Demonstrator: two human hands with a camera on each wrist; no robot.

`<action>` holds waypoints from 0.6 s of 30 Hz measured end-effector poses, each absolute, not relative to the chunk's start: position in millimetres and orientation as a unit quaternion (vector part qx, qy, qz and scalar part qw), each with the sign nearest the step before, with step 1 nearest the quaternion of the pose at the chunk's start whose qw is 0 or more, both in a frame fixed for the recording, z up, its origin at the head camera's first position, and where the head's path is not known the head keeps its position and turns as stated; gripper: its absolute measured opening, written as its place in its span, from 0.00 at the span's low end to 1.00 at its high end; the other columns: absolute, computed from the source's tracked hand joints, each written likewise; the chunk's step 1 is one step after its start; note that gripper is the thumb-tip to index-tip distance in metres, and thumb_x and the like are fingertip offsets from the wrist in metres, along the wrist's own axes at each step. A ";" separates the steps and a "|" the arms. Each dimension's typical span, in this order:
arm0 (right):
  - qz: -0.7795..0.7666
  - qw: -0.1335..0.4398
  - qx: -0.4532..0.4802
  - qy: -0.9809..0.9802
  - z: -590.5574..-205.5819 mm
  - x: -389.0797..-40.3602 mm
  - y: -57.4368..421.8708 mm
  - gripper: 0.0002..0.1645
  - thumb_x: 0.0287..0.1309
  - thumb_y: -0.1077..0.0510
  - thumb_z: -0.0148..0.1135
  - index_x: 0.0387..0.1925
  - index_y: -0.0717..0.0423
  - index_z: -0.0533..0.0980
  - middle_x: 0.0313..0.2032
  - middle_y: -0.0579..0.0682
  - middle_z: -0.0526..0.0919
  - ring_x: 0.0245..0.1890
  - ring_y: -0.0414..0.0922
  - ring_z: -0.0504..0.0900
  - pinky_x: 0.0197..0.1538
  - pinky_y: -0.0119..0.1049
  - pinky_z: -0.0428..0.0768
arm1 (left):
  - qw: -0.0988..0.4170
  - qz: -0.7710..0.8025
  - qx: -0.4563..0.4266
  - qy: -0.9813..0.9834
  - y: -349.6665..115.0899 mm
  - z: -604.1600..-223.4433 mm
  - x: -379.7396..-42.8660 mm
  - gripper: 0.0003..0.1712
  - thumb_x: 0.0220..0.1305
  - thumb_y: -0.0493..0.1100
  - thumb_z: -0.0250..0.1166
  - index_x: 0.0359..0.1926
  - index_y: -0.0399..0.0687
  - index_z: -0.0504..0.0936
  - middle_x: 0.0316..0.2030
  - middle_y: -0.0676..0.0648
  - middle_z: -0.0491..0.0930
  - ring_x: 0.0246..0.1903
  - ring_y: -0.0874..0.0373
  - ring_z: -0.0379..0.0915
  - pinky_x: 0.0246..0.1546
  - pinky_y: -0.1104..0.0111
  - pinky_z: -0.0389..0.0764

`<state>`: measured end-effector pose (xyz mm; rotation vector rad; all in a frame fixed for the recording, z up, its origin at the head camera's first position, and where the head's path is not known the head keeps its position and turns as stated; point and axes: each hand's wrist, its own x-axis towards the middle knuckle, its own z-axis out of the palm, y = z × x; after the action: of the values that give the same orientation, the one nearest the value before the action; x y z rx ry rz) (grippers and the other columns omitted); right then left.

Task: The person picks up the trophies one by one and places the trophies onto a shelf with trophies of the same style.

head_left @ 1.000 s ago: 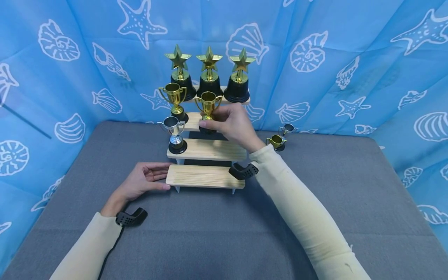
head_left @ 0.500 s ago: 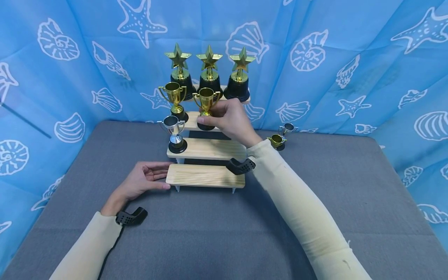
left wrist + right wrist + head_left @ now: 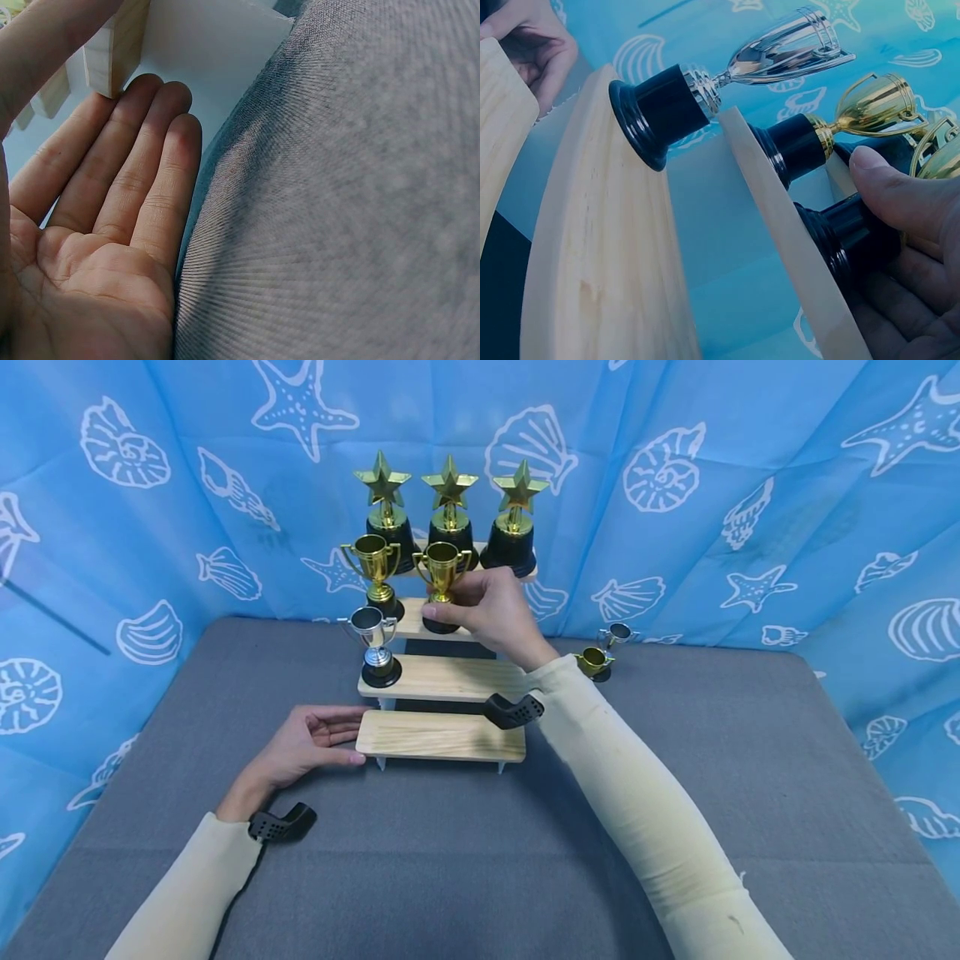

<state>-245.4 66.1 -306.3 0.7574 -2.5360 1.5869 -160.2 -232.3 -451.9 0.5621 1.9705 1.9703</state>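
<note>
My right hand [image 3: 498,610] pinches a gold cup trophy [image 3: 441,562] by its lower part, thumb in front. The trophy's black base [image 3: 859,232] meets the third step of the wooden display stand [image 3: 438,735]. Left of it on that step stands another gold cup trophy [image 3: 373,560]. A silver cup trophy [image 3: 372,639] stands on the left of the step below. Beside the left end of the lowest step, my left hand [image 3: 303,747] touches the board with its thumb and fingertips. In the left wrist view its fingers [image 3: 161,172] lie nearly straight.
Three gold star trophies [image 3: 450,518] with black bases fill the top step. On the grey table [image 3: 450,860], right of the stand, are a small gold cup [image 3: 592,662] and a silver cup [image 3: 618,635]. A blue shell-patterned curtain [image 3: 675,560] hangs behind.
The right hand has shifted the gold cup trophy slightly left and up, closer to the other gold cup, onto the third step. The left hand has stayed still.
</note>
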 end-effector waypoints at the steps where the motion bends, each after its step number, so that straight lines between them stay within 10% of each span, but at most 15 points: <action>1: 0.514 0.027 0.245 -0.821 -306.0 -245.4 66.1 0.14 0.57 0.57 0.76 0.44 0.61 0.87 0.40 0.53 0.90 0.40 0.43 0.88 0.44 0.36 0.88 | 0.149 0.685 0.194 0.687 -232.4 -451.7 -160.1 0.43 0.51 0.21 0.73 0.66 0.17 0.64 0.63 0.29 0.73 0.57 0.58 0.79 0.59 0.63 0.80; 18: 0.499 0.032 0.237 -0.833 -306.7 -249.1 66.5 0.15 0.57 0.55 0.76 0.43 0.59 0.88 0.38 0.52 0.90 0.39 0.42 0.88 0.42 0.35 0.87 | 0.151 0.681 0.187 0.691 -231.5 -450.0 -159.7 0.43 0.50 0.21 0.73 0.67 0.18 0.64 0.64 0.28 0.72 0.56 0.58 0.79 0.59 0.64 0.80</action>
<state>-249.1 66.5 -306.7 0.7284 -2.5643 1.5363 -159.7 -231.5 -450.0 0.5361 1.9856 1.9565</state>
